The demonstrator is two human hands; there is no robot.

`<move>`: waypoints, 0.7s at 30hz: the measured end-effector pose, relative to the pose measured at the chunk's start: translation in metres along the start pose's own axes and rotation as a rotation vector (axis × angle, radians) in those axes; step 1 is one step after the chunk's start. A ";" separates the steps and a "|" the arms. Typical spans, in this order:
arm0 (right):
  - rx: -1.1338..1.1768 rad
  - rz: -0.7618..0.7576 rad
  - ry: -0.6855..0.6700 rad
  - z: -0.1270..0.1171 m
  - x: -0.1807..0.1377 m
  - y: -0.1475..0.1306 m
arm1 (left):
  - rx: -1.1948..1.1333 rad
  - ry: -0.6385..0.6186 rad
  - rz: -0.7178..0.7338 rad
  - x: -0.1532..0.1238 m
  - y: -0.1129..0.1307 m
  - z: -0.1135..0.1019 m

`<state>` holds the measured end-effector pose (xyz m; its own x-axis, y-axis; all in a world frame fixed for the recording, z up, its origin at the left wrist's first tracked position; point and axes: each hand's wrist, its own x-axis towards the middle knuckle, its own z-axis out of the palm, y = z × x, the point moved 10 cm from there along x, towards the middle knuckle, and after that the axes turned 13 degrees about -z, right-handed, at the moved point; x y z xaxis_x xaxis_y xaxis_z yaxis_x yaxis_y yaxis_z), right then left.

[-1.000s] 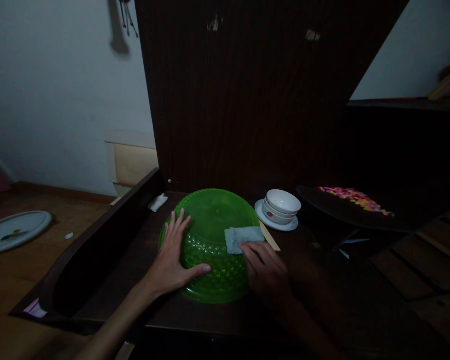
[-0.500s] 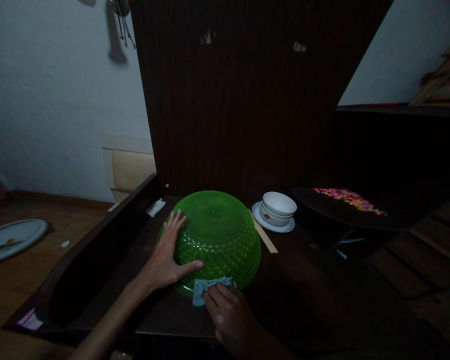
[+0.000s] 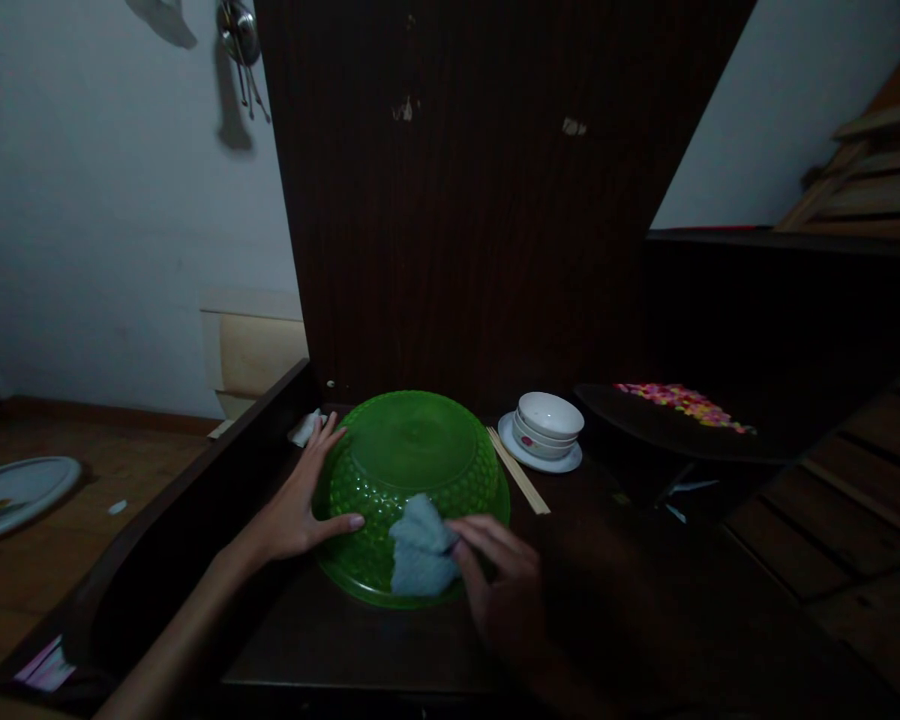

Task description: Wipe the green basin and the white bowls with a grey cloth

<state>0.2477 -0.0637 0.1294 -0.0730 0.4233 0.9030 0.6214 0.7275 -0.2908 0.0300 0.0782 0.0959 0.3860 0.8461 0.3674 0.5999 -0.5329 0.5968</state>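
Note:
A green plastic basin (image 3: 412, 450) lies upside down on a dark wooden table (image 3: 615, 600). My left hand (image 3: 296, 505) rests flat against its left side with the fingers spread, thumb on the dimpled wall. My right hand (image 3: 499, 580) pinches a pale blue-grey cloth (image 3: 418, 548) against the basin's near wall. The cloth is bunched and drapes down to the rim.
Stacked white bowls (image 3: 547, 420) on a saucer stand right of the basin, with wooden chopsticks (image 3: 517, 470) between them. A dark tray with colourful bits (image 3: 679, 405) lies further right. A white crumpled tissue (image 3: 305, 428) sits by the table's left rail. A white plate (image 3: 15, 495) lies on the floor.
My right hand swept the cloth from the basin's right top down to its near rim, then back up onto the near wall. My left hand shifted slightly up the left side.

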 end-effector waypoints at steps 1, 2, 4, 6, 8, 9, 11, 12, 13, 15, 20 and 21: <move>-0.094 -0.025 0.068 -0.019 0.006 0.006 | 0.009 0.012 0.001 -0.003 0.002 -0.001; -0.185 -0.055 0.117 -0.036 0.012 0.012 | 0.012 0.021 0.001 -0.006 0.005 0.000; -0.363 -0.131 0.168 -0.058 0.021 0.020 | 0.007 0.036 -0.017 -0.012 0.010 0.005; -0.483 -0.219 0.171 -0.062 0.025 0.023 | 0.001 0.063 -0.070 -0.016 0.012 0.013; -0.529 -0.301 0.108 -0.048 0.023 0.023 | 0.006 0.098 -0.128 -0.019 0.013 0.022; -0.525 -0.333 0.047 -0.036 0.020 0.022 | 0.017 0.119 -0.144 -0.019 0.013 0.026; -0.512 -0.389 -0.090 -0.011 0.010 0.018 | 0.044 0.162 -0.159 -0.020 0.015 0.031; -0.521 -0.420 -0.147 0.000 0.004 0.015 | 0.055 0.178 -0.162 -0.020 0.015 0.032; -0.542 -0.447 -0.186 0.007 -0.001 0.011 | 0.063 0.188 -0.164 -0.020 0.015 0.032; -0.600 -0.492 -0.221 0.014 -0.011 0.003 | 0.074 0.194 -0.162 -0.020 0.014 0.032; -0.466 -0.585 -0.299 0.025 -0.042 -0.015 | 0.097 0.211 -0.142 -0.021 0.013 0.030; -0.414 -0.598 -0.337 0.031 -0.051 -0.019 | 0.099 0.215 -0.139 -0.022 0.013 0.030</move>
<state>0.2158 -0.0821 0.0791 -0.6755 0.2136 0.7058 0.6371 0.6510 0.4127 0.0507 0.0526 0.0743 0.1439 0.8881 0.4365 0.7062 -0.4011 0.5834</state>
